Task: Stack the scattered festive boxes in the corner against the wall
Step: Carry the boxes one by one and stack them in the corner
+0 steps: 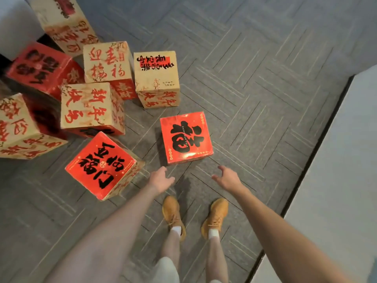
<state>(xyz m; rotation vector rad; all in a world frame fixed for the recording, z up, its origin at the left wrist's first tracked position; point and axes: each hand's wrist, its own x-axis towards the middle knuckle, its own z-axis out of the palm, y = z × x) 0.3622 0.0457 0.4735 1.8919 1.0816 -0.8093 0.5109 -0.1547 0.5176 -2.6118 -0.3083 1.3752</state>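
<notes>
Lower centre: left hand [161, 178] and right hand [227, 177], fingers spread, empty, reaching for red box [186, 137] at mid-frame; remaining boxes [91, 105] scattered upper left; next, likely grip both sides, lift.

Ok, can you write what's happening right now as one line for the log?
step: reaching | left hand: open | right hand: open | target: red box on carpet, untouched | other boxes: scattered left

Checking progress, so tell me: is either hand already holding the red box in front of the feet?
No: both the left hand and right hand hover open short of the red box.
</notes>
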